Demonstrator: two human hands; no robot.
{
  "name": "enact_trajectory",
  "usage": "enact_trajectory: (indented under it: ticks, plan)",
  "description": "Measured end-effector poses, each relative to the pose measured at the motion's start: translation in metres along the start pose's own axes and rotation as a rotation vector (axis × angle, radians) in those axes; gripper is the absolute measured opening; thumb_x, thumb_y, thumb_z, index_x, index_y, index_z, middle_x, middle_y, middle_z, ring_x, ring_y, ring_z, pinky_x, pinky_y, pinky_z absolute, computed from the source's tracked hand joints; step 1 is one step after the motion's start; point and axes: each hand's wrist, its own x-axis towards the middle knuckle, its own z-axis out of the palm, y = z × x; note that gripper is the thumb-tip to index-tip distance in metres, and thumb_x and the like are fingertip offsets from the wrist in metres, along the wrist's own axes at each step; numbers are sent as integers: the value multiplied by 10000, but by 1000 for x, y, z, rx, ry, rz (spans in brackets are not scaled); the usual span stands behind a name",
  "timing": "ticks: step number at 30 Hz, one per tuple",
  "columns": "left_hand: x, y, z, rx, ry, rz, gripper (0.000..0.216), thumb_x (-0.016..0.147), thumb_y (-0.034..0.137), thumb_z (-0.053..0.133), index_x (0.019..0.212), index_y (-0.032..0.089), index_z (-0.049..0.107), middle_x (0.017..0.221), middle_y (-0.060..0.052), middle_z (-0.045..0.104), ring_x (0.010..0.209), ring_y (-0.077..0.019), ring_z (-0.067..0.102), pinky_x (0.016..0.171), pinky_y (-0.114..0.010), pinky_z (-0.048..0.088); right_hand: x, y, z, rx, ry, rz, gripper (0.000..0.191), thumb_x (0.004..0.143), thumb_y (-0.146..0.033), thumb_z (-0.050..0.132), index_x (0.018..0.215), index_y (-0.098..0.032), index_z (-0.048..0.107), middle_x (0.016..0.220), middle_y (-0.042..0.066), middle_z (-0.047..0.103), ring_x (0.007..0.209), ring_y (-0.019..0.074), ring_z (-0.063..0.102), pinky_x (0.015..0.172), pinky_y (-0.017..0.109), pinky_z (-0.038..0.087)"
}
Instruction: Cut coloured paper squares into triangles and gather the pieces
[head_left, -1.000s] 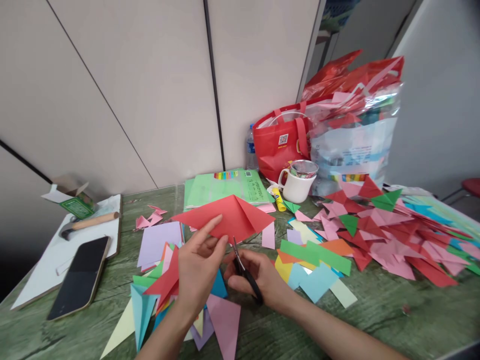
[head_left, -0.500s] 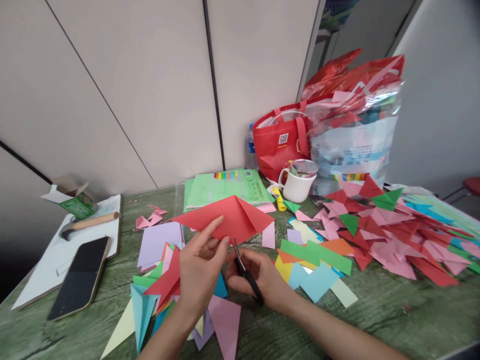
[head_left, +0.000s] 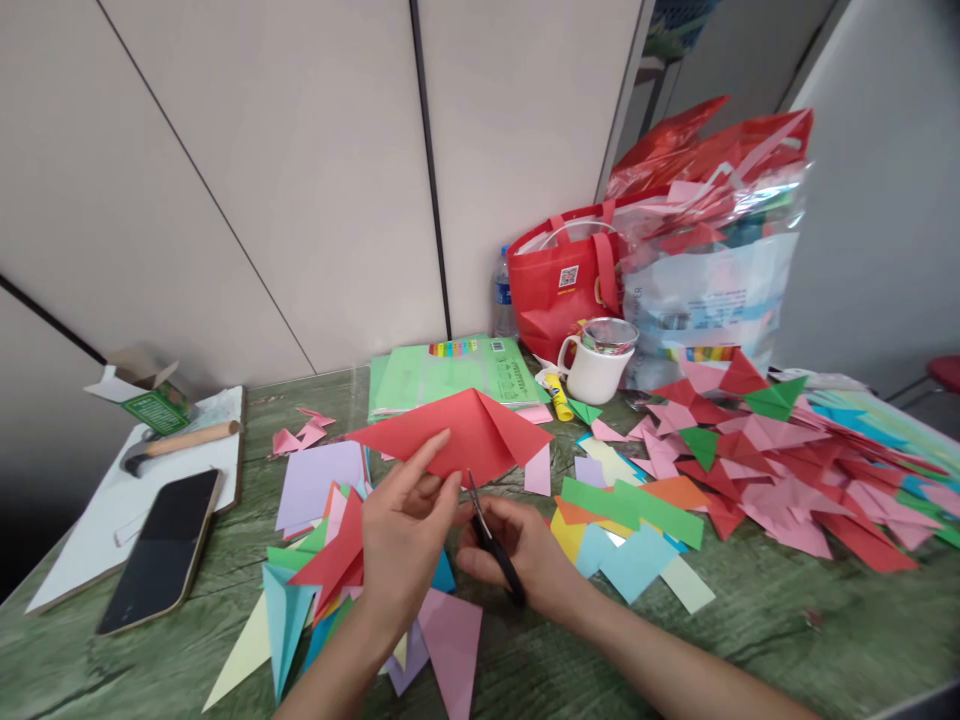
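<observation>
A folded sheet of red paper (head_left: 469, 435) is pinched in my left hand (head_left: 409, 520), thumb in front and fingers spread along its lower edge. My right hand (head_left: 517, 550) grips black-handled scissors (head_left: 491, 545), whose blades point up at the lower edge of the red paper. Whether the blades are parted is too small to tell. Under my left wrist lies a pile of folded and cut coloured papers (head_left: 289, 610). To the right of my right hand are loose strips and squares in green, orange, yellow and blue, among them a light blue square (head_left: 639, 562).
Green packs (head_left: 450, 375), a glue stick (head_left: 557, 397), a white mug (head_left: 596, 370) and a red bag (head_left: 559, 290) stand behind. Folded red and pink papers (head_left: 780, 470) heap at right. At left, a phone (head_left: 161, 550) and hammer (head_left: 180, 445) rest on a white board (head_left: 82, 555).
Both hands, the red paper and the scissors look almost the same. The whole view has shifted very slightly.
</observation>
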Motion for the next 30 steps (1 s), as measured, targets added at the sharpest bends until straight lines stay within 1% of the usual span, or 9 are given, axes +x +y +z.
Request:
enact_trajectory:
  ticks: [7,11,14,20,23,26,28,30]
  plan:
    - [1,3,1,-19,2,-22,389,682,204,666,1070,182,654,783,-13,678,673,-129,671,607,-181,564,0,3,-1,-27,7,-1,334,584,-289,783,819,-144,595,612,-48,498,554,88,429,525,208,361]
    - [0,5,0,-40,-20,-47,399,694,215,659,1091,189,641,809,-17,680,703,-134,669,636,-196,562,0,5,-1,-20,15,-5,317,595,-310,769,804,-155,589,585,-55,485,530,85,415,512,213,359]
    - [-1,4,0,-22,-18,-47,399,689,225,662,1085,183,645,757,-10,667,688,-133,657,626,-202,556,0,7,-1,-30,26,8,317,585,-320,773,781,-159,584,548,-63,480,487,77,399,474,207,350]
    - [-2,5,1,-16,-7,-36,408,679,221,664,1085,174,646,660,22,613,606,-95,604,576,-171,519,0,9,-1,19,43,61,306,589,-323,769,765,-157,582,521,-52,539,408,65,423,390,184,362]
    - [-2,8,1,-9,-19,-59,411,680,228,664,1085,167,646,571,41,586,518,-78,545,509,-161,488,-1,9,1,20,62,76,299,596,-339,759,743,-152,578,490,-54,532,375,60,424,360,178,359]
    - [1,8,-2,37,-13,-68,372,708,278,648,1064,173,660,497,52,564,435,-69,471,425,-160,436,-1,10,2,10,86,71,295,609,-361,744,728,-149,577,484,-51,534,371,59,431,359,179,374]
    - [4,6,-5,71,26,-38,320,724,309,638,1014,183,686,559,30,618,453,-76,486,427,-168,431,0,11,2,-9,97,69,293,612,-368,739,727,-149,583,485,-49,541,368,60,436,364,184,387]
    - [7,3,-7,77,56,1,276,719,310,649,963,193,707,690,0,685,545,-100,555,493,-183,465,0,11,1,-30,104,72,296,609,-376,738,731,-149,590,494,-44,554,370,65,447,370,191,398]
